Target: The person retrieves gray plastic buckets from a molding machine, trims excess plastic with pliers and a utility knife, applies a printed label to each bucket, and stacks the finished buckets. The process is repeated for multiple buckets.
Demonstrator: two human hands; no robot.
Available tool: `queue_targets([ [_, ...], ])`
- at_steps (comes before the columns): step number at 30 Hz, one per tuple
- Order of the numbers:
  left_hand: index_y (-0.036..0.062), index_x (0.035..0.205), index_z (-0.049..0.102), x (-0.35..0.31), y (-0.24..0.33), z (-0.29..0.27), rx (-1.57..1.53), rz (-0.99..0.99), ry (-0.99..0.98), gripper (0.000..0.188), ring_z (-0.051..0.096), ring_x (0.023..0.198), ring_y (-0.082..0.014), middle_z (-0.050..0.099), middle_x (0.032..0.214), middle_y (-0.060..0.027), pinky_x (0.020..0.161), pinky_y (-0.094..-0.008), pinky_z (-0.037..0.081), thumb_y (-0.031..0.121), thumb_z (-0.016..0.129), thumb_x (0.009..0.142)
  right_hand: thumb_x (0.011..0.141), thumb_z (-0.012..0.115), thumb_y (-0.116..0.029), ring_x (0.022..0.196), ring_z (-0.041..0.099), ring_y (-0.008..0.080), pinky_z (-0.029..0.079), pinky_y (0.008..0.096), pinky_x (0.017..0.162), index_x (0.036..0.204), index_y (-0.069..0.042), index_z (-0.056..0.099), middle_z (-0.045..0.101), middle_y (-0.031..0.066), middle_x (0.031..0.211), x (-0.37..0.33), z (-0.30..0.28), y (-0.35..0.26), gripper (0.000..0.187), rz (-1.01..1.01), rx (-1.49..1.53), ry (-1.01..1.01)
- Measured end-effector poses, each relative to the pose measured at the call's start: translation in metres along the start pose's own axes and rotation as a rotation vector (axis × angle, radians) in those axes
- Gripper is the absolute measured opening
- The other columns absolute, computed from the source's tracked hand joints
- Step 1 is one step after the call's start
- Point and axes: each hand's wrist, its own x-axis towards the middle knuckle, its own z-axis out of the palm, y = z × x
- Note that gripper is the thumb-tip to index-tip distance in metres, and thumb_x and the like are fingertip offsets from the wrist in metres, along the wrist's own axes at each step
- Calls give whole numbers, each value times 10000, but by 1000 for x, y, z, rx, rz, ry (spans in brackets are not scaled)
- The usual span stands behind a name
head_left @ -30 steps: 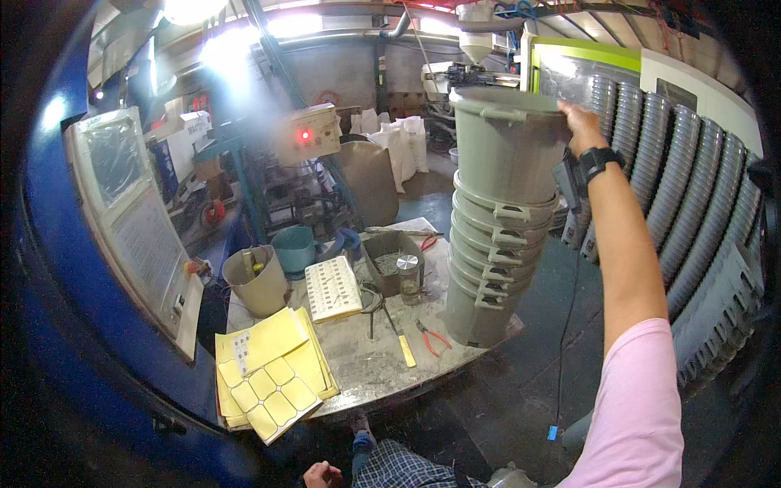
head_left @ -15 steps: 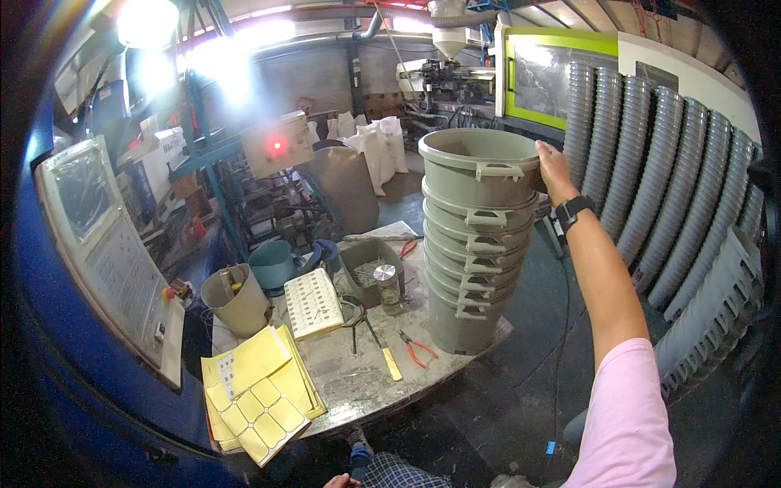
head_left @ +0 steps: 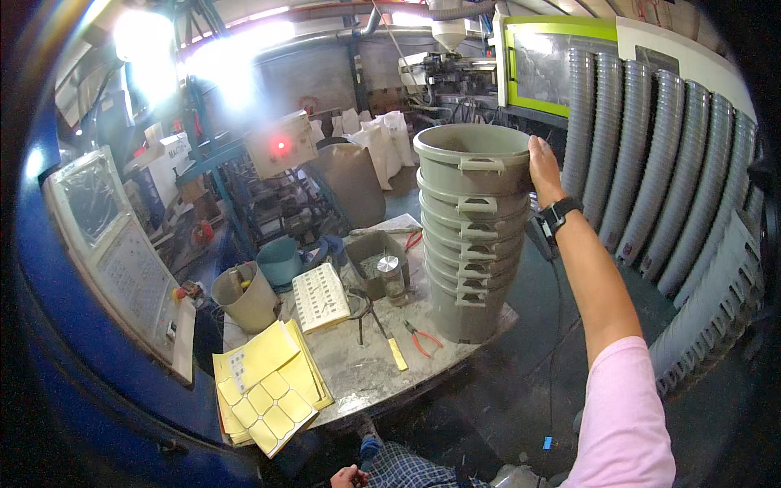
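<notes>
A tall stack of grey-green plastic buckets (head_left: 472, 244), nested into one another, stands upright on the right end of the worktable (head_left: 342, 382). My right hand (head_left: 545, 167), with a dark watch on the wrist, grips the right side of the top bucket's rim. Its thumb and some fingers are hidden by the bucket wall and the hand itself. Low at the bottom edge, my left hand (head_left: 348, 477) hangs near my checked clothing, fingers curled; whatever they may hold is hidden. Nearest the stack on the tabletop lie red-handled pliers (head_left: 423, 338).
Yellow sheets (head_left: 272, 382), a white slotted panel (head_left: 320, 298), a yellow-handled tool (head_left: 396, 355), a metal cylinder (head_left: 392, 281) and a beige bucket (head_left: 246, 297) occupy the table. Grey ribbed pipes (head_left: 626, 154) stand at right. A control panel (head_left: 122, 252) is at left.
The view has shifted a little. The bucket stack sits slightly further left against the pliers, its handles turned left, with my right hand still on the rim. More of my left hand shows.
</notes>
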Motion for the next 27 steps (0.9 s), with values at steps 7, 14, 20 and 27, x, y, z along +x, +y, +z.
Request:
queue_targets([
  [7, 93, 641, 582, -10, 0, -8, -69, -14, 38, 277, 384, 444, -79, 475, 522, 16, 431, -227, 281, 239, 543, 874, 942, 461, -300, 421, 488, 127, 388, 279, 387, 947, 9, 586, 571, 69, 631, -107, -13, -61, 333, 118, 311, 118],
  [14, 79, 650, 574, -12, -5, -20, -97, -20, 23, 284, 398, 455, -83, 490, 535, 6, 442, -231, 288, 223, 522, 888, 903, 554, -160, 477, 387, 55, 331, 204, 436, 1036, -85, 562, 553, 28, 719, -141, 13, -108, 153, 627, 1118, -247],
  [20, 82, 653, 564, -17, -13, -35, -153, -37, 53, 280, 443, 479, -103, 498, 546, 3, 460, -247, 323, 245, 544, 880, 857, 629, -159, 483, 395, 61, 331, 199, 446, 851, -107, 580, 569, 20, 732, -122, 27, -114, 72, 782, 1354, -126],
  [27, 112, 689, 582, -17, -18, -43, -54, -63, 48, 296, 493, 507, -114, 543, 579, -5, 446, -263, 328, 341, 532, 870, 876, 605, -153, 513, 408, 62, 367, 207, 468, 856, -68, 580, 605, 51, 780, -120, 24, -110, 91, 675, 1203, -144],
])
